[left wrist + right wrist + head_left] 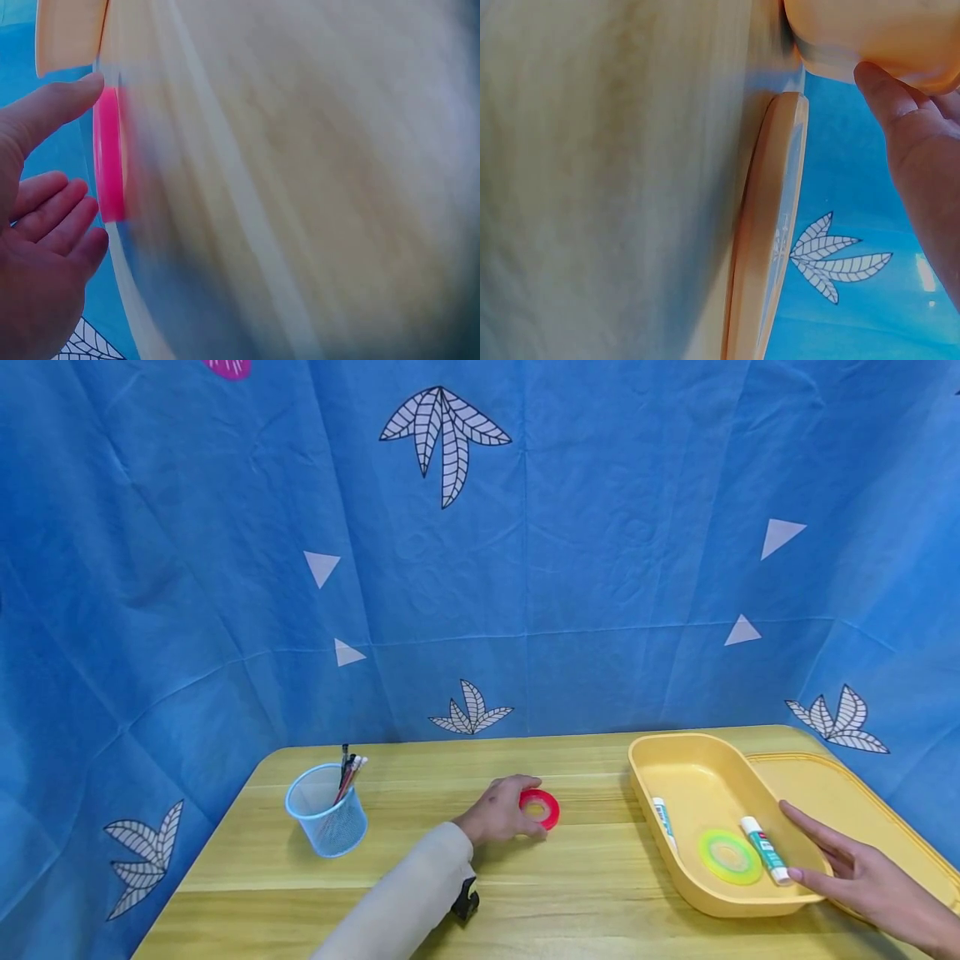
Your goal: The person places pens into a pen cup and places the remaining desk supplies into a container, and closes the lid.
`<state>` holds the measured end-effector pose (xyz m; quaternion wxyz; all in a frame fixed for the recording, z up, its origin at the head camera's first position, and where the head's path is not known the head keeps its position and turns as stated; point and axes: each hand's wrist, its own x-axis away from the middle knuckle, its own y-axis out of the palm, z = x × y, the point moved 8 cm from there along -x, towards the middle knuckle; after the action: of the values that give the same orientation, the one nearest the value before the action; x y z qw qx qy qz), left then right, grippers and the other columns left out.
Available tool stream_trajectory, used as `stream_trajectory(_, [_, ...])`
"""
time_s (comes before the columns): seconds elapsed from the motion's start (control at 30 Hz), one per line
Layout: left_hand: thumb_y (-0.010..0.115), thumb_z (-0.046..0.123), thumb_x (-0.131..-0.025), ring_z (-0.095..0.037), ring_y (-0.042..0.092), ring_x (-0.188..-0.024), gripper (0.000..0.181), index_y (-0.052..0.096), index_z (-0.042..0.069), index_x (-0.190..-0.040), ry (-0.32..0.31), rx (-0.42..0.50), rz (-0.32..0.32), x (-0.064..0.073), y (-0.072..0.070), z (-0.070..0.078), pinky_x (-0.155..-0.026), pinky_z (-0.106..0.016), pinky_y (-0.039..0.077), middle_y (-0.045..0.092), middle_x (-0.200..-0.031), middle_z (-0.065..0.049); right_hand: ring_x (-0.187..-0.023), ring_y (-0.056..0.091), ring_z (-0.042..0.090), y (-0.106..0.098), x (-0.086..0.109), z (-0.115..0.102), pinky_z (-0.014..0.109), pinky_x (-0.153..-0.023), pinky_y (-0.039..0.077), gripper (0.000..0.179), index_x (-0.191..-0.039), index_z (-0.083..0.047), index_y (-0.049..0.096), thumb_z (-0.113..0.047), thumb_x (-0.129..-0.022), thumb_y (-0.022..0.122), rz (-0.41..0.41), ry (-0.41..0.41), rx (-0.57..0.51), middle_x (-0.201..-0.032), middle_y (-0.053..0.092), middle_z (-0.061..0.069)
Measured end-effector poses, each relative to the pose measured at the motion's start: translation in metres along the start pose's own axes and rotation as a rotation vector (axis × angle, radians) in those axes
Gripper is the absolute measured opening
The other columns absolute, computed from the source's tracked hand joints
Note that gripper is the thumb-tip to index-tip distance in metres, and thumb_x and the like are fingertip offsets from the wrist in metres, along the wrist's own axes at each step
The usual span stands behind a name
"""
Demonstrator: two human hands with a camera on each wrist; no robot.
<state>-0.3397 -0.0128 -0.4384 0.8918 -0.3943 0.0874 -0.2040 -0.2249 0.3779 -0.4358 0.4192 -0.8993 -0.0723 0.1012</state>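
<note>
On the wooden table lies a red roll of tape, its edge towards the camera in the left wrist view. My left hand spans it, forefinger at the far side and thumb at the near side; the fingers look loose, and firm contact does not show. My right hand touches the near right corner of a yellow plastic bin with fairly straight fingers. Its thumb meets the bin's outer wall in the right wrist view; other fingertips are partly hidden there. Inside the bin are a yellow-green tape roll, a glue stick and a slim white-and-blue tube.
A light blue mesh pen cup holding several brushes or pencils stands at the left. Beside the bin lies a flat yellow tray or lid, near the table's right edge. A blue patterned cloth hangs behind the table.
</note>
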Motion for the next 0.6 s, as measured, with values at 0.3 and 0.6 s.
stream_trajectory(0.3, [0.092,0.016,-0.072,-0.028,0.052,-0.118,0.078,0.054,0.000,-0.139,-0.007,-0.056,0.013,-0.0021,-0.0004,-0.0035,-0.098,-0.038,0.049,0.059,-0.133,-0.011,-0.109,0.021,-0.035,0.0001,-0.0007,-0.0015,-0.001,-0.078,0.037,0.072,-0.160,-0.012,0.019,-0.017,-0.101,0.061,-0.003,-0.009,-0.031,-0.132,0.015,-0.049])
stream_trajectory(0.6, [0.091,0.018,-0.072,-0.028,0.053,-0.118,0.077,0.056,0.000,-0.138,0.020,-0.073,0.019,-0.0026,0.0007,-0.0014,-0.097,-0.036,0.050,0.060,-0.133,-0.011,-0.105,0.020,-0.033,0.0000,-0.0001,0.0004,0.003,-0.078,0.041,0.072,-0.161,-0.016,0.019,-0.022,-0.102,0.060,-0.015,0.018,0.004,-0.129,0.014,-0.050])
